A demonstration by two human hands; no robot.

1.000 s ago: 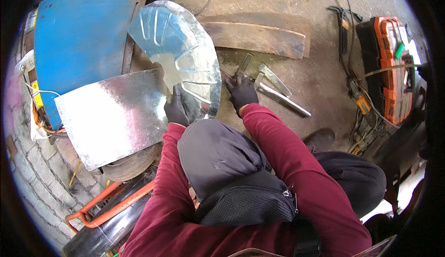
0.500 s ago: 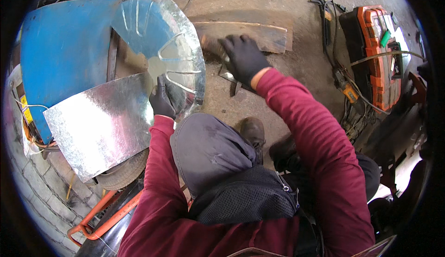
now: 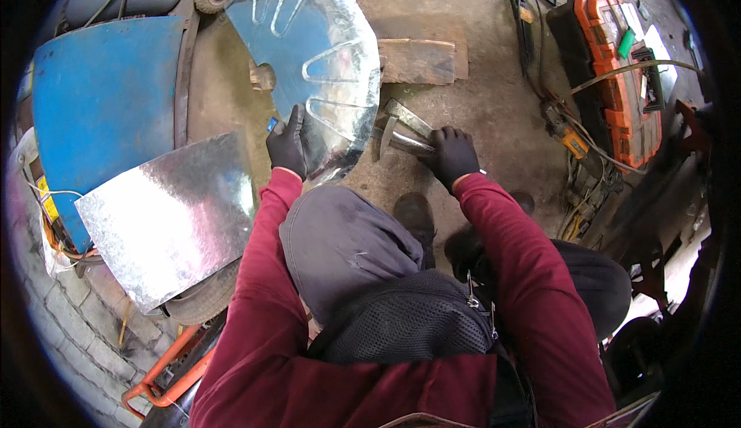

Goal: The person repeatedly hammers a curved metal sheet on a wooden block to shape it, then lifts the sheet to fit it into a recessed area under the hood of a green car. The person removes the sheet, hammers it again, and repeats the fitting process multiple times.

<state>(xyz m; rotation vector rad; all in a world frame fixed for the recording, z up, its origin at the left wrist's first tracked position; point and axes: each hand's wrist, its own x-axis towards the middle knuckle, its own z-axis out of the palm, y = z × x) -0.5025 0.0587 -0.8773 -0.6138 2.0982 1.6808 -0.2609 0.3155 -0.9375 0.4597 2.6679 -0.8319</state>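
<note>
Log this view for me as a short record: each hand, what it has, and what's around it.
Left hand: gloved, holding the ribbed sheet by its edge
Right hand: gloved, at the hammer, over its handle; finger closure unclear
Beside the hammer: a metal bar
Left side: shiny flat sheet; farther off, blue panel
Ahead: wooden board, partly hidden by the ribbed sheet
Right side: power tool, orange-and-black toolbox
</note>
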